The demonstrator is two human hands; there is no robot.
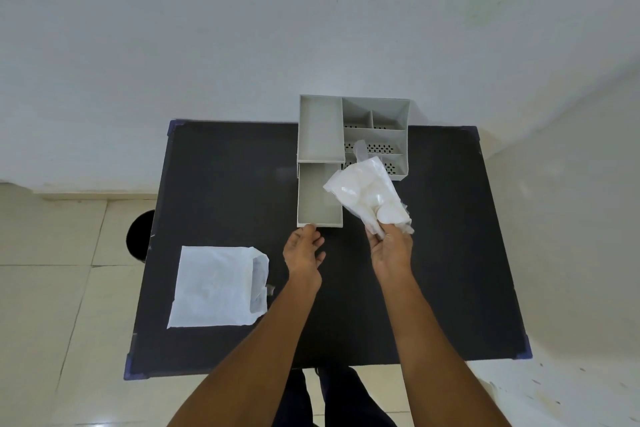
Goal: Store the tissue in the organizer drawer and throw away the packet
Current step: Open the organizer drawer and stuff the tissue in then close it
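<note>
Right hand: the right hand is up over the table, palm turned toward the camera, fingers pinched around the bottom end of a clear packet.
Packet: crinkly see-through plastic with something white inside it, fanning up and away from the fingertips, lifted clear of the tabletop; its top edge hangs in front of the organizer's right-hand compartments and its left corner just overlaps the drawer's right wall in this view.
Grip detail: only the lower tip of the packet sits among the fingers; the rest stands free above the hand.
Left hand: the left hand is right at the drawer's near-left corner, fingers loose and spread, fingertips at the front lip, holding nothing. Whether they actually touch the lip, I cannot tell.
Drawer: the drawer is pulled out toward the person, pale grey.
Organizer: the grey organizer stands at the far edge of the black table, long tray on its left, divided perforated bins on its right.
Tissue: a flat white tissue lies on the table's near-left area, well apart from both hands.
Floor: a dark round bin shows just past the table's left edge.
</note>
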